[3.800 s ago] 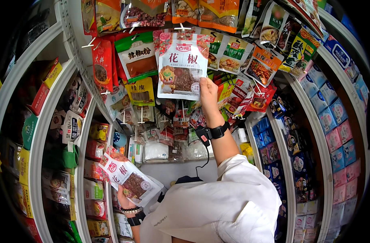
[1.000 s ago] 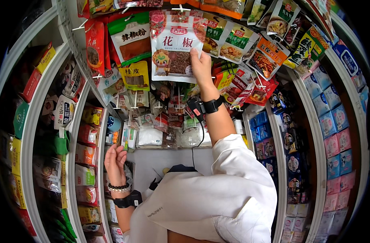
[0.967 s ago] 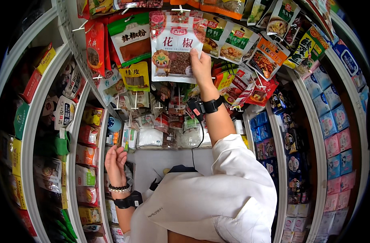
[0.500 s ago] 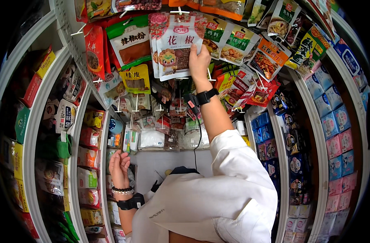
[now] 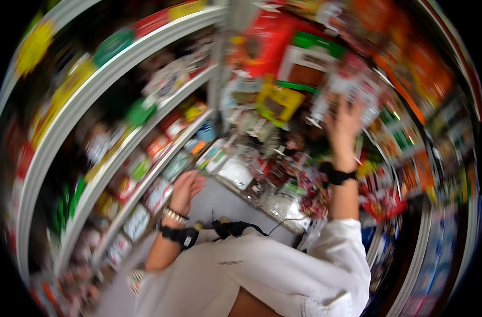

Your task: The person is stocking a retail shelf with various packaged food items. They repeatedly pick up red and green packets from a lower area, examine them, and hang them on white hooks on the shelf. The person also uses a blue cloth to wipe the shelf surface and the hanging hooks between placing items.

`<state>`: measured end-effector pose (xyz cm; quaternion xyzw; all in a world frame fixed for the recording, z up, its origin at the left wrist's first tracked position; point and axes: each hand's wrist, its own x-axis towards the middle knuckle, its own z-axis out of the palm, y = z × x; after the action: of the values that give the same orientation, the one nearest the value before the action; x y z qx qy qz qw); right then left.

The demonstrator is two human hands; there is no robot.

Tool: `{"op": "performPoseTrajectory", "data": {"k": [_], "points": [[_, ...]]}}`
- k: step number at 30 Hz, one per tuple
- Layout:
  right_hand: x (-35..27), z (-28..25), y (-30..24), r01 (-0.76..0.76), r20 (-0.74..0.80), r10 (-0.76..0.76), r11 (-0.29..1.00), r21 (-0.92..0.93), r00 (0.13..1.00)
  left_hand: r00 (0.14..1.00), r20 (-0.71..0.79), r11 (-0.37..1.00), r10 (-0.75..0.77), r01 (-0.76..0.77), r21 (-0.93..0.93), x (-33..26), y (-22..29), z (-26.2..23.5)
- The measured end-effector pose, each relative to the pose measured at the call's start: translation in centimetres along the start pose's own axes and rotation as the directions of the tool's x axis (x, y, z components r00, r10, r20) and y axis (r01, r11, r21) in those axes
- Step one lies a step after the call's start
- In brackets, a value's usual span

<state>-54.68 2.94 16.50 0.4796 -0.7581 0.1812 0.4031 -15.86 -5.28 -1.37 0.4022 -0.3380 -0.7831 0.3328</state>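
The view is smeared by motion. My right hand (image 5: pixel 344 127) is raised in front of a white and pink spice packet (image 5: pixel 375 95) hanging on the rack, its fingers stretched upward and apart; whether they touch the packet I cannot tell. Left of it hang a green-topped packet of red-brown powder (image 5: pixel 309 62) and a yellow packet (image 5: pixel 279 103). Low on the left, my left hand (image 5: pixel 186 190) hovers with loosely extended fingers and nothing in them, nearest the shelf of small packets.
White-edged shelves (image 5: pixel 101 68) of packaged goods curve along the left. Orange packets (image 5: pixel 410 68) hang at the upper right, and more shelving (image 5: pixel 412 264) stands at the lower right. Clear plastic bags (image 5: pixel 283 206) lie on a low ledge ahead.
The view has swung left, so the rack appears further right and tilted. My right hand has gone from gripping the white and pink packet's edge to outstretched fingers. My left hand stays low and empty.
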Motion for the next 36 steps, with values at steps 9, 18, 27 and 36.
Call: {"op": "performPoseTrajectory", "data": {"k": [9, 18, 27, 36], "points": [[1.8, 3.6, 3.0, -0.026, 0.107, 0.039, 0.993, -0.118, 0.993, 0.969, -0.228, 0.986, 0.098, -0.126, -0.112, -0.9, 0.7, -5.6], [-0.4, 3.1, 2.7, 0.069, 0.064, -0.069, 0.998, 0.004, 0.996, 0.269, -0.707, 0.660, 0.654, -0.659, 0.361, 1.6, 11.3, -15.2], [-7.5, -2.6, -6.3, -0.103, 0.099, 0.054, 0.794, 0.599, 0.994, 0.315, -0.646, 0.719, 0.695, -0.323, 0.616, 4.9, 16.7, -24.8], [-8.0, 0.5, -29.0, -0.154, 0.349, -0.727, 0.323, 0.934, 0.591, 0.653, -0.530, 0.841, 0.541, -0.438, 0.317, 4.3, 18.2, -25.4]]}}
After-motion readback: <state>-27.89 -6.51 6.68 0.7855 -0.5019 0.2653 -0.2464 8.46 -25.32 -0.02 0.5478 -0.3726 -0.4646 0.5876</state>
